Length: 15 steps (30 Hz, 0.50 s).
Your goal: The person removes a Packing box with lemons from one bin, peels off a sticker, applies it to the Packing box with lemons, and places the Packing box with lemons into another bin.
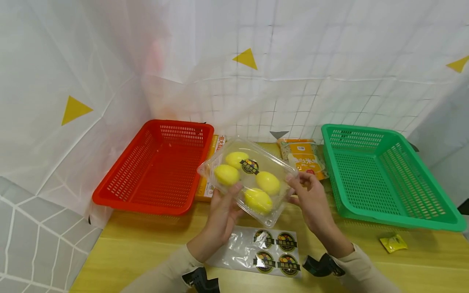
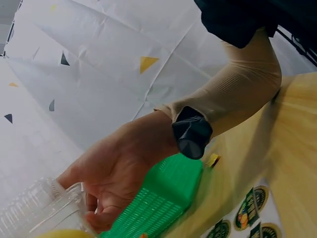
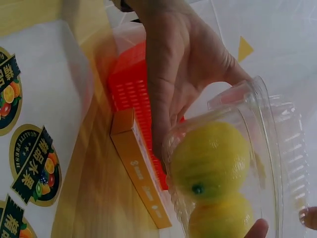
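Fingers (image 1: 238,188) of the left hand (image 1: 220,215) and the right hand (image 1: 311,199) curl round opposite edges of a clear clamshell box of lemons (image 1: 249,181), holding it tilted above the yellow surface (image 1: 146,248). Below it lies a sticker sheet (image 1: 267,252). A red basket (image 1: 154,167) sits to the left, a green basket (image 1: 384,179) to the right, with snack packets (image 1: 304,156) between them

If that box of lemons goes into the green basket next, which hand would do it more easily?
Probably the right hand. It grips the clear box on the side facing the green basket, which lies on that same side. The left hand holds the box's other edge, nearer the red basket.
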{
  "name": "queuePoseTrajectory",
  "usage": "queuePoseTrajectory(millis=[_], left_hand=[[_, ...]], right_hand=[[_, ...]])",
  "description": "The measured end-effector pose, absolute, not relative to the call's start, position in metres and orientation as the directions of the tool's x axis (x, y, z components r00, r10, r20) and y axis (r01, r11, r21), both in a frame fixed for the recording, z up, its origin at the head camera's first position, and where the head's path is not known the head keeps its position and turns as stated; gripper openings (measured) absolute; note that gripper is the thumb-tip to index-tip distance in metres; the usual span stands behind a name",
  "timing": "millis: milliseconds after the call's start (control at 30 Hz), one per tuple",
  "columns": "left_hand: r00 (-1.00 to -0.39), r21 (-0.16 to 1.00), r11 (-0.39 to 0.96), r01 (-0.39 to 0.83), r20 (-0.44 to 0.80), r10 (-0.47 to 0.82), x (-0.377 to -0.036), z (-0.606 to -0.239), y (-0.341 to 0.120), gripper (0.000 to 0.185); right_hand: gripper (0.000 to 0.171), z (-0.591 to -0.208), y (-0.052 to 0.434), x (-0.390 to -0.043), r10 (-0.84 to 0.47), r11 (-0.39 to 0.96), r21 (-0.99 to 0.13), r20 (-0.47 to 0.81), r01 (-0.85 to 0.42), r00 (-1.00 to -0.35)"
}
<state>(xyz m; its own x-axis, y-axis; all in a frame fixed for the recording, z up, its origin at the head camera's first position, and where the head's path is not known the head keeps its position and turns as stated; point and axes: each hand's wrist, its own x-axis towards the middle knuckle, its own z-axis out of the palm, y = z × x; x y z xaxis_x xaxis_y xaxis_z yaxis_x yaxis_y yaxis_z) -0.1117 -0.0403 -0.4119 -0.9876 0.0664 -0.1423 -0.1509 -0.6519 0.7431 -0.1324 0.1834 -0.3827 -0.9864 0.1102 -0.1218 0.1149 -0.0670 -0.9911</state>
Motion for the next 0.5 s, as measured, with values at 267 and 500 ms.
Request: queuePoseTrajectory(millis=[267, 500], left_hand=[[-0.986, 0.751, -0.640, -0.160, -0.152, 0.067, -0.117, -0.396, -0.047, 0.053], [-0.983, 0.774, -0.608, -0.176, -0.169, 0.070, -0.122, -0.388, -0.051, 0.053]], right_hand=[[0.056, -0.379, 0.189, -0.120, 0.110, -0.027, -1.000, -0.008, 0.005, -0.994], [0.039, -0.379, 0.215, -0.111, 0.123, -0.023, -0.980, 0.195, -0.200, -0.973]])
